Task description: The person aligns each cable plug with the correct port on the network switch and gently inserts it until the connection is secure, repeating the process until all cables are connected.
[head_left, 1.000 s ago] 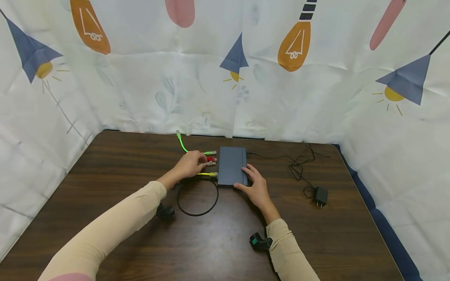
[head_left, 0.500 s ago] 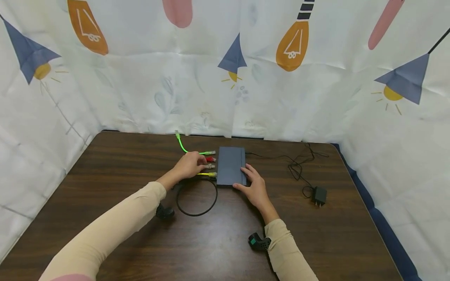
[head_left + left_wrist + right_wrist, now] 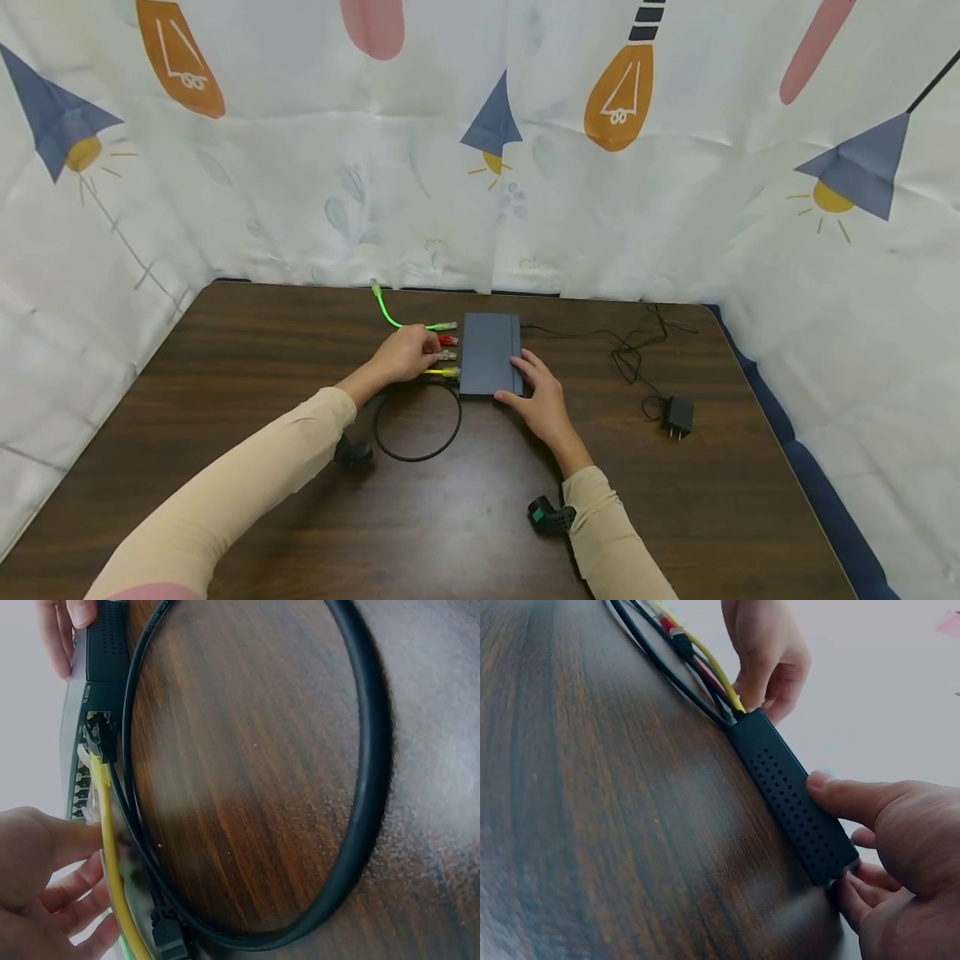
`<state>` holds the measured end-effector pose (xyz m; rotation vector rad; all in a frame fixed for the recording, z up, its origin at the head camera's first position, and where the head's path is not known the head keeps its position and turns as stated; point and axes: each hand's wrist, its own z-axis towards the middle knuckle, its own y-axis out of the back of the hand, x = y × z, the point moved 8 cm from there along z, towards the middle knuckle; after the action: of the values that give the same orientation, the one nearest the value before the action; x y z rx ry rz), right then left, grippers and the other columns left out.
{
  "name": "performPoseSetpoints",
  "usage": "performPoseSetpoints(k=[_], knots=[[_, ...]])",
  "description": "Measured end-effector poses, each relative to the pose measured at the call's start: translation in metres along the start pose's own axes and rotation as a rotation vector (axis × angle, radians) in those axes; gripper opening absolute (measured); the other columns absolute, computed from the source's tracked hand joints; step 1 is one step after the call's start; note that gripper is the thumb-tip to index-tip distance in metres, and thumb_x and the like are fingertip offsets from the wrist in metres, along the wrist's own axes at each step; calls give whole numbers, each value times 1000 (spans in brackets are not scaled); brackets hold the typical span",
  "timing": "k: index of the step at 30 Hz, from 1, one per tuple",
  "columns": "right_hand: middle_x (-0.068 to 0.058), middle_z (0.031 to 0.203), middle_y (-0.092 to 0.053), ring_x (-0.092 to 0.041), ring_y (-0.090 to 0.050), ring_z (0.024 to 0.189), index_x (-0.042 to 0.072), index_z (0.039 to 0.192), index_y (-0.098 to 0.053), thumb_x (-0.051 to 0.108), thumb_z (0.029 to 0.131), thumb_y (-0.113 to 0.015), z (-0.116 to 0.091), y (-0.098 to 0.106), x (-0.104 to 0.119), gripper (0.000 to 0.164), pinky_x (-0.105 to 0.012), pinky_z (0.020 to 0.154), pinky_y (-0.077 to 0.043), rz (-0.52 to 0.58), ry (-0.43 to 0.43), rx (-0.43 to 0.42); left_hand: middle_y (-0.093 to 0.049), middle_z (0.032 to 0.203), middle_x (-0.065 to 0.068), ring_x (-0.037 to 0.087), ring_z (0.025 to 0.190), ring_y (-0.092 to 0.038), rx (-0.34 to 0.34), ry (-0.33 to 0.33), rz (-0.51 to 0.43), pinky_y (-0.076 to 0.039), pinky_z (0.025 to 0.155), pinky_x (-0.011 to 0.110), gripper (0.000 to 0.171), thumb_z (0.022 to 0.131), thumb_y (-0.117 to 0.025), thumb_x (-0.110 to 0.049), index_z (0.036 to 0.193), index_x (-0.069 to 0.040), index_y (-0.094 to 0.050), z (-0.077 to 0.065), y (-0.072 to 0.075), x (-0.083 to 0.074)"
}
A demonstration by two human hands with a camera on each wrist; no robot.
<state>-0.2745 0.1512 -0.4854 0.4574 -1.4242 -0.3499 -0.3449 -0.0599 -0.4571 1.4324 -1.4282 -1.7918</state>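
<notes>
While L hand [image 3: 405,352] pinches grey cable [image 3: 447,356], plug just beside port side of switch [image 3: 487,354], R hand [image 3: 546,404] grips switch's opp. edge. Switch on counter [image 3: 450,533], approx. ctr. Yellow cable [image 3: 109,832], red plug [image 3: 447,340] & green cable [image 3: 437,327] line same side; blk cable [image 3: 376,742] loops nearby. Pwr adapter [image 3: 679,414] well apart, R.

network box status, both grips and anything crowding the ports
Left grip pinching just behind grey plug. Right grip holding network box at right side. Grey plug looks short of ports. Red plug and yellow cable close either side.
</notes>
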Motion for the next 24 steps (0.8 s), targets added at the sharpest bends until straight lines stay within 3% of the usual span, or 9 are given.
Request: performPoseSetpoints(k=[11, 19, 24], knots=[[-15, 154, -36, -35, -49, 132, 5, 137, -54, 22, 79, -80, 3, -1, 3, 65, -46, 102, -46, -19, 30, 0, -65, 97, 8, 22, 87, -64, -33, 15, 3, -54, 76, 39, 9, 91, -67, -16, 95, -8, -70, -2, 5, 0], [-13, 155, -36, -33, -45, 136, 7, 138, -54, 24, 79, -80, 0, -2, -2, 66, -46, 105, -44, -35, -2, 9, -63, 96, 6, 20, 86, -63, -30, -6, 5, -53, 74, 37, 7, 90, -67, -15, 95, -10, -69, -4, 0, -2], [-19, 152, -37, -40, -47, 132, 3, 136, -54, 26, 80, -79, -2, 0, 3, 66, -48, 102, -46, -9, 69, -8, -64, 96, 4, 19, 87, -62, -52, -32, 22, -52, 77, 37, 7, 89, -69, -16, 94, -11, -69, -3, 0, -5]])
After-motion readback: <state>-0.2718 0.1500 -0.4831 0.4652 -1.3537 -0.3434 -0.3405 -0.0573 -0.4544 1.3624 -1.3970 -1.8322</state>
